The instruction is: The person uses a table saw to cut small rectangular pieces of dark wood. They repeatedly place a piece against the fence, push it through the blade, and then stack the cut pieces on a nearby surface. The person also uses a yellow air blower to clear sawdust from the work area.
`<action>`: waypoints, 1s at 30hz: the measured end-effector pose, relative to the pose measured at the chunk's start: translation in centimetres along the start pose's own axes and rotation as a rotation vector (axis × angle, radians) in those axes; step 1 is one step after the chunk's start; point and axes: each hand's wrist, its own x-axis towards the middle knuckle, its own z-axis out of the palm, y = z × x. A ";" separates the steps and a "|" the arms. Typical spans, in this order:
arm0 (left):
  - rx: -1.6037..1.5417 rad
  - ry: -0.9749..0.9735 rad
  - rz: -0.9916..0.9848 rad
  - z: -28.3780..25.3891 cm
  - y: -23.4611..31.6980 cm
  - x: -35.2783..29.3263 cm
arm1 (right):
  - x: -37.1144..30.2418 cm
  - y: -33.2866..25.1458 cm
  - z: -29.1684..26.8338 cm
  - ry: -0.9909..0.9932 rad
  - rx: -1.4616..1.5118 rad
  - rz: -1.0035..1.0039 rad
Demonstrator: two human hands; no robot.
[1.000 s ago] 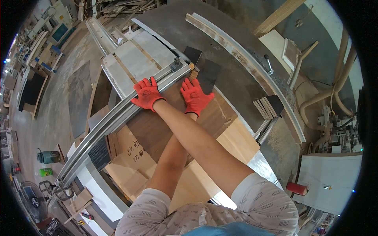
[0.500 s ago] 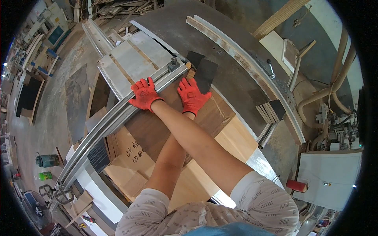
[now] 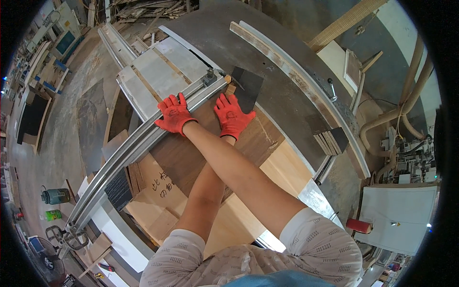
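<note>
My forearms cross, the right one passing over the left. My right hand (image 3: 174, 115), in a red glove, lies across the long metal fence (image 3: 138, 138) of a sliding table saw, fingers stretched over the rail. To its right, my left hand (image 3: 233, 117), gloved in red too, rests with fingers spread on a brown wood-grain board (image 3: 258, 138). The board lies against the fence. A small wood block (image 3: 231, 90) sits just past my left fingertips, beside the fence's end. Dark flat pieces (image 3: 249, 91) lie beyond it on the saw table.
The grey sliding table (image 3: 167, 71) extends beyond the fence. A long rip fence (image 3: 296, 69) crosses the dark saw table on the right, near a stack of short offcuts (image 3: 327, 142). Cardboard with handwriting (image 3: 160, 191) and pale boards (image 3: 287, 165) lie nearer me. A red cylinder (image 3: 358, 226) stands right.
My hands keep their places on the fence and the board. The dark pieces past the board's end have shifted slightly. The whole view has moved a little.
</note>
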 end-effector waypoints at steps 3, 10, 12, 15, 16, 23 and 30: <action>-0.005 0.009 0.002 0.1 -0.1 0.2 | 0.1 0.0 -0.1 0.006 0.022 -0.014; 0.013 0.009 -0.004 0.1 -0.3 0.6 | 0.5 0.1 0.1 0.000 0.027 -0.006; 0.004 -0.042 -0.021 0.1 -0.3 0.8 | 0.6 0.1 -0.1 -0.013 0.018 -0.004; 0.012 -0.001 -0.011 0.3 -0.4 0.8 | 0.7 0.2 -0.1 -0.008 0.018 -0.003; 0.025 0.045 0.000 0.4 -0.3 0.7 | 0.7 0.2 0.0 -0.007 0.015 -0.002; 0.028 0.077 0.004 0.5 -0.4 0.8 | 0.8 0.4 0.4 0.028 -0.014 -0.019; 0.017 0.037 -0.008 0.7 -0.7 1.0 | 0.9 0.5 1.0 0.101 -0.040 -0.038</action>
